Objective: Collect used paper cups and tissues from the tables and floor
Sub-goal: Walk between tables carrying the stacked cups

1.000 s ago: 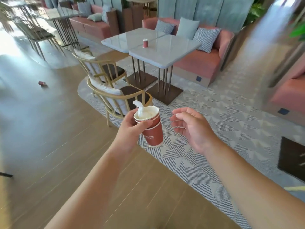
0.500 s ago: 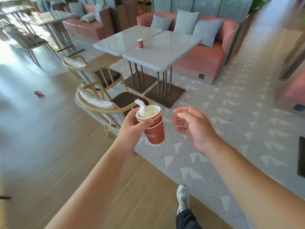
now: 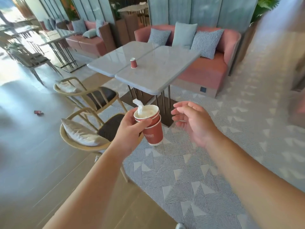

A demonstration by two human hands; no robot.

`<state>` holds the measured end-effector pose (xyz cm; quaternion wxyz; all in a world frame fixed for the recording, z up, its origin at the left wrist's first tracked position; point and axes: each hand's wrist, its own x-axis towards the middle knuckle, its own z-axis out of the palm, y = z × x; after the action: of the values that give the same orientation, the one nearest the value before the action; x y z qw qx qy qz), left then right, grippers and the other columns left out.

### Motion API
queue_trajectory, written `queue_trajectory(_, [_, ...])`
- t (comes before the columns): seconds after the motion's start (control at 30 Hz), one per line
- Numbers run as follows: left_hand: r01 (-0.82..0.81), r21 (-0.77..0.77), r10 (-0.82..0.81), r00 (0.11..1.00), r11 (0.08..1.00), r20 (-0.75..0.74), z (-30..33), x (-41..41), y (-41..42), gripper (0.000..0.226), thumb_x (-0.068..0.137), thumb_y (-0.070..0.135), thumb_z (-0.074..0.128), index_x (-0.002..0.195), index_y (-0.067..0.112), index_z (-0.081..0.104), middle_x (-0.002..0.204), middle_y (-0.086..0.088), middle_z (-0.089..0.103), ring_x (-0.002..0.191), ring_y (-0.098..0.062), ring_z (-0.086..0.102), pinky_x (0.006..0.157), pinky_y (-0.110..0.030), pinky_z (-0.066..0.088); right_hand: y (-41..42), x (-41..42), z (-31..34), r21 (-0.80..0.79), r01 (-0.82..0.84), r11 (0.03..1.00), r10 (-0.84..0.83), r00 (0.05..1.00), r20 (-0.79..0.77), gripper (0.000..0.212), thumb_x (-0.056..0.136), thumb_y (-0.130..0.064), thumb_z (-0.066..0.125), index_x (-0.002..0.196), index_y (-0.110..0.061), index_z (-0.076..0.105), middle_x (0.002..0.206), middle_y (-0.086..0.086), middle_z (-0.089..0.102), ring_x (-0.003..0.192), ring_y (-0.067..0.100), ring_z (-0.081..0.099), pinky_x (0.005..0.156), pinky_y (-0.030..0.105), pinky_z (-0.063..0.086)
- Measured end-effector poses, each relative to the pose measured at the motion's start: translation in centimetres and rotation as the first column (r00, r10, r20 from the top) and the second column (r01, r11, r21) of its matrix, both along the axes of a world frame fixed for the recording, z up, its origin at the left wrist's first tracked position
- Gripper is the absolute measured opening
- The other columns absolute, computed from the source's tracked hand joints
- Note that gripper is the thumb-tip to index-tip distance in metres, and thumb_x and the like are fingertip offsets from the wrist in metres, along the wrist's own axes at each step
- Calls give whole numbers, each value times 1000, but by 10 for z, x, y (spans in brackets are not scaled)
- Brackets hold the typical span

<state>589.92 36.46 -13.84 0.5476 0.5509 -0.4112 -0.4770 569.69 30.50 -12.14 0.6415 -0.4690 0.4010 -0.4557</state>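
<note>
In mid-air before the nearer chair (image 3: 92,129): left hand (image 3: 130,128) gripping a stack of nested red cups (image 3: 151,125), thumb lying across the front just under the rims, remaining fingers curling round the far side and mostly hidden. Wad of tissue (image 3: 140,107) sitting in the topmost cup, one twisted tail sticking up past the rim. Right hand (image 3: 193,123) hovering just beside the stack, touching nothing, fingers loosely bent and slightly apart.

On the double table (image 3: 153,71) ahead: a single red cup (image 3: 133,63) standing upright near the seam, waiting for collection. On the bare floor (image 3: 24,146) to the left, well apart from the chairs: a small red object (image 3: 38,112), probably a fallen cup, too blurred for certainty.

Judging the hazards:
- Stack tilting slightly, so tissue possibly spilling out through any further lean or a quick swing of the arm.
- Grip sitting high, near the rims; lower cup possibly sliding free if nesting loosely.
- Thin paper walls probably buckling under a hard squeeze.
- Reaching over the table with the empty hand risking a knock to the lone cup, sending it rolling off.
- Chair backs (image 3: 77,90) crowding the approach, inviting a bumped elbow.
</note>
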Motion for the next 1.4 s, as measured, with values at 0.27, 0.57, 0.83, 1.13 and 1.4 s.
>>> queue_trajectory(0.27, [-41,-29,44,994,999,104,15,20,-75,67,61,46,82,122,32,60,110,9,75,103,-12,72,80,-28,55,-79,17,4,-9,-27,1000,27,1000,7,16,94,-9,54,95,-16,68,81,-2,73,74,12,67,65,26,51])
queue_trajectory(0.57, [-99,-26,100,994,995,42,-8,82,-178,80,57,44,84,130,21,59,114,1,75,108,-18,71,88,-36,53,-185,82,-15,2,-76,997,76,996,-54,16,93,-11,56,91,-20,70,82,-3,74,77,13,67,64,26,51])
queue_trajectory(0.83, [-85,18,85,996,996,6,-25,174,-312,76,61,44,81,129,19,58,116,-2,74,109,-19,70,87,-31,55,-327,181,-30,92,-78,993,86,993,-86,17,93,-10,55,90,-20,69,81,1,73,73,13,67,64,27,50])
queue_trajectory(1.13, [-129,15,128,991,992,25,-23,279,-427,67,64,36,80,127,22,60,114,0,74,103,-12,71,82,-26,53,-453,294,-20,89,-119,989,126,988,-84,14,76,-24,61,83,-24,73,83,2,74,74,14,69,62,26,50])
queue_trajectory(1.4, [-162,-9,162,987,987,6,-14,322,-486,70,63,32,82,127,16,60,109,0,75,100,-14,70,87,-32,54,-515,337,-9,47,-173,984,176,983,-50,14,77,-23,60,87,-23,70,81,-1,74,73,13,68,63,26,50])
